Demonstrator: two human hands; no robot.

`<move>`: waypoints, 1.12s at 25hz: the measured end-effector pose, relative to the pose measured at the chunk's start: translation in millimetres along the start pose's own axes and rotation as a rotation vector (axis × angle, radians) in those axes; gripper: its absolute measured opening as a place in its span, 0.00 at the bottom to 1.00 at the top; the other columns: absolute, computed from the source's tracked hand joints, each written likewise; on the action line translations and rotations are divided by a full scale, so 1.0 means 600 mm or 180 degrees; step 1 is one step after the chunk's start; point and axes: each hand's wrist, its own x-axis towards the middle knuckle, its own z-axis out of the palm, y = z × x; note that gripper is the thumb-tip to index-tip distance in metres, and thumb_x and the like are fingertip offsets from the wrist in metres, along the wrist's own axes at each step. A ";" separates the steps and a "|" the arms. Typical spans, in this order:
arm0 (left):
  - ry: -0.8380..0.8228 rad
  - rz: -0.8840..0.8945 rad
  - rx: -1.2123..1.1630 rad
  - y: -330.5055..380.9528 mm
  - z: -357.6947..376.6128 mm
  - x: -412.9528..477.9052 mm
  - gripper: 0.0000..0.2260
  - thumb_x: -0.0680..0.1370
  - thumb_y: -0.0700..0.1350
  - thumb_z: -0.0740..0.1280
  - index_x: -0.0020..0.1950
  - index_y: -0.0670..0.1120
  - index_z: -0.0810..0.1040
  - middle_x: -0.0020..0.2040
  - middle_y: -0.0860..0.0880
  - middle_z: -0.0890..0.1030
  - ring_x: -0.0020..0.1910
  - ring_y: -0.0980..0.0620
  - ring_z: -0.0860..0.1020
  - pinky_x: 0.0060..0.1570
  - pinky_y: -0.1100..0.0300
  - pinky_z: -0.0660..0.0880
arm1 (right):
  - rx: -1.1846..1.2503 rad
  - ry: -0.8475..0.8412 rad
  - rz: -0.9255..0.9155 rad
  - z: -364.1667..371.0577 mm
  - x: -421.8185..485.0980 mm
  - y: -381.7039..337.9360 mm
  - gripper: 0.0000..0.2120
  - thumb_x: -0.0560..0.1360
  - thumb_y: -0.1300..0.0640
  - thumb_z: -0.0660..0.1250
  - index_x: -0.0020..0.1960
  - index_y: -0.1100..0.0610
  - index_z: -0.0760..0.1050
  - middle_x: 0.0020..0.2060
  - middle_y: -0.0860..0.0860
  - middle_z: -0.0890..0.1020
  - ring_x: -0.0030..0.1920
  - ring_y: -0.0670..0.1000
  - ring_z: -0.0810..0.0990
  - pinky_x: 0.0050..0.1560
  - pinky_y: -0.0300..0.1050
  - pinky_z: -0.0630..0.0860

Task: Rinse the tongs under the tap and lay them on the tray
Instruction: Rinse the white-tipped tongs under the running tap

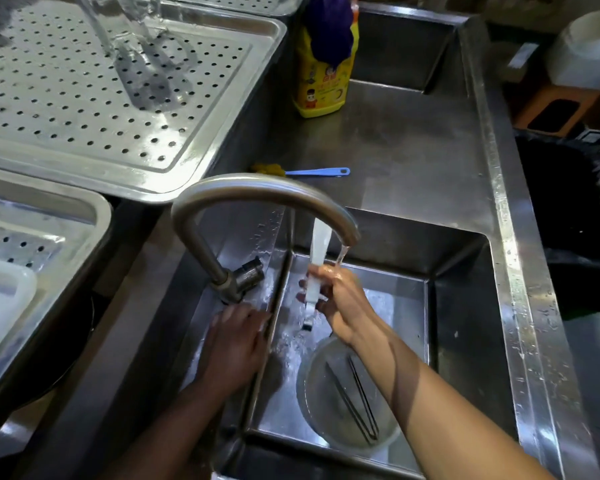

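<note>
Steel sink (465, 306), tub (317, 414) holding metal tweezers (361, 405), right hand (343, 299) gripping white tongs (318, 244)

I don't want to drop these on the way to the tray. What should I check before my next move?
1. Tap running: ok, water falls onto the right hand.
2. Grip on the white tongs: ok, right fingers curl round them.
3. Left hand free: ok, it rests on the sink rim and holds nothing.
4. Room on the perforated tray: ok, bare surface beside the clear jug.
5. Tongs rinsed clean: cannot tell.
</note>
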 end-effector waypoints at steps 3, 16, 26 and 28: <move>-0.0073 -0.0269 0.0334 -0.033 0.011 -0.031 0.22 0.70 0.47 0.61 0.62 0.46 0.80 0.61 0.44 0.79 0.59 0.40 0.77 0.56 0.45 0.71 | 0.0203 0.0050 0.0016 0.019 0.006 -0.015 0.04 0.76 0.57 0.69 0.44 0.55 0.82 0.29 0.50 0.83 0.33 0.52 0.82 0.37 0.48 0.82; 0.0298 -0.0397 0.0568 -0.051 0.033 -0.036 0.25 0.68 0.52 0.66 0.65 0.54 0.76 0.63 0.45 0.76 0.63 0.41 0.72 0.65 0.40 0.65 | -0.0254 -0.0044 -0.0201 -0.103 -0.112 0.054 0.20 0.70 0.53 0.73 0.59 0.61 0.80 0.46 0.56 0.82 0.41 0.56 0.84 0.40 0.47 0.81; 0.0590 -0.0287 0.0695 -0.072 0.063 -0.033 0.25 0.69 0.53 0.64 0.67 0.57 0.73 0.64 0.48 0.72 0.64 0.43 0.70 0.64 0.43 0.65 | -0.4615 0.0644 0.0889 -0.279 -0.088 0.212 0.26 0.68 0.35 0.71 0.50 0.57 0.77 0.42 0.57 0.86 0.38 0.58 0.84 0.37 0.45 0.76; 0.0624 -0.0302 0.0723 -0.073 0.063 -0.035 0.25 0.69 0.53 0.65 0.67 0.57 0.73 0.65 0.48 0.73 0.64 0.43 0.69 0.64 0.43 0.65 | -0.5479 0.0449 0.0732 -0.290 -0.056 0.237 0.30 0.71 0.33 0.66 0.56 0.59 0.77 0.53 0.60 0.83 0.52 0.61 0.82 0.46 0.46 0.76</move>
